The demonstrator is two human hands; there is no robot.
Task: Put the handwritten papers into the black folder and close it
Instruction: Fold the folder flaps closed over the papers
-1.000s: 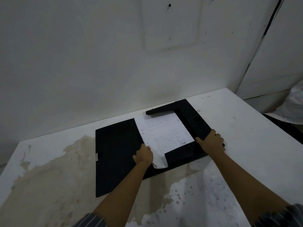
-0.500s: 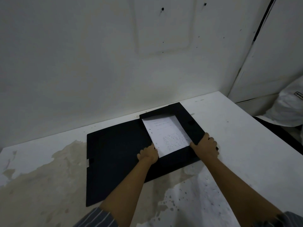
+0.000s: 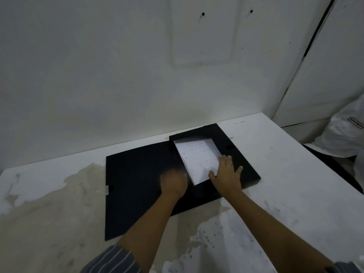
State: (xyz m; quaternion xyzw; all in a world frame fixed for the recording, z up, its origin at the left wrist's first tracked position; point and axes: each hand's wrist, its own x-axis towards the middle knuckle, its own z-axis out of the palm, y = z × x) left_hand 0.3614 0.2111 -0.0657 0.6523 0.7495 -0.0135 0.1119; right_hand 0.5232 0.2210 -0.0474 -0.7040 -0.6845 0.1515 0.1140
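Note:
The black folder (image 3: 136, 184) lies open on the table, its cover flat to the left and its box half to the right. The handwritten papers (image 3: 199, 156) rest inside the box half, under its inner flaps. My right hand (image 3: 226, 174) lies flat with fingers spread on the near right corner of the papers and the flap beside them. My left hand (image 3: 174, 183) is blurred, at the folder's spine just left of the papers; its fingers look curled and I cannot tell whether it grips anything.
The white table (image 3: 285, 184) has a large stained, peeling patch (image 3: 49, 213) at the left and front. A wall stands right behind the folder. A white bag or cloth (image 3: 346, 134) sits beyond the table's right edge.
The papers slid fully into the box half and the flaps came down over them. My right hand moved from the folder's right edge onto the papers. My left hand let go of the paper's corner.

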